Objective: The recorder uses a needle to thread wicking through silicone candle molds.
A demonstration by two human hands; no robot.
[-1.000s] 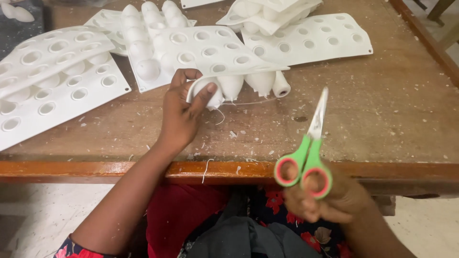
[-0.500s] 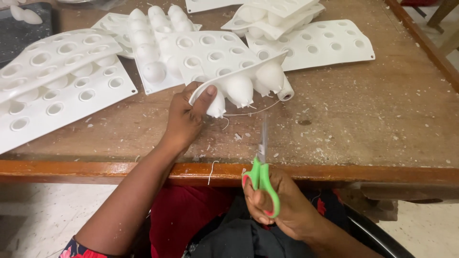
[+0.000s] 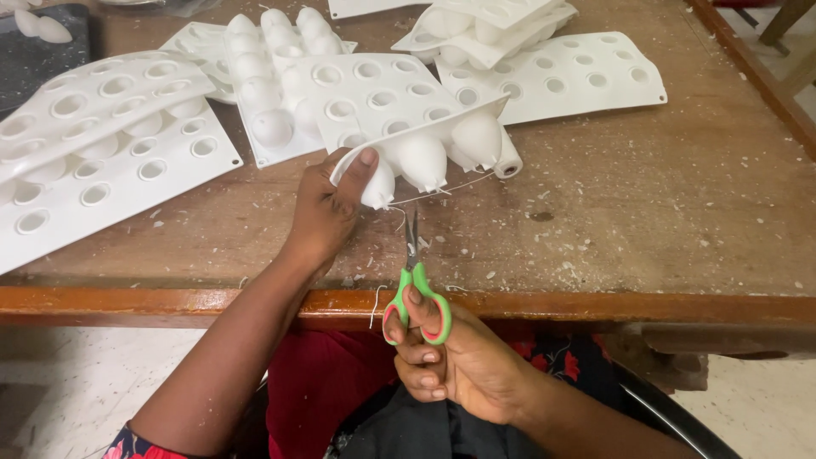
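**Scissors at the string under a lifted mould**

The wooden table [image 3: 595,229] fills the view, dusted with white crumbs; white mould sheets lie across its far half, a large one [image 3: 93,161] at the left edge, another [image 3: 586,81] flat at the upper right (with a crumpled stack behind it); a dark tray [image 3: 34,59] sits in the top left corner.

The mould [image 3: 399,102] at the centre is tipped up at its near edge, so its bulbous cups hang in view; the left hand [image 3: 327,208] pinches that near corner, thumb on top, fingers curled beneath; a thin string [image 3: 450,189] runs under the cups, from near the thumb towards the right-hand cup.

The right hand [image 3: 450,361] sits just past the table edge, closed on the green-handled scissors [image 3: 414,285], thumb through one loop; the blades point away, nearly together, tips just below the string, beside the nearest cup.
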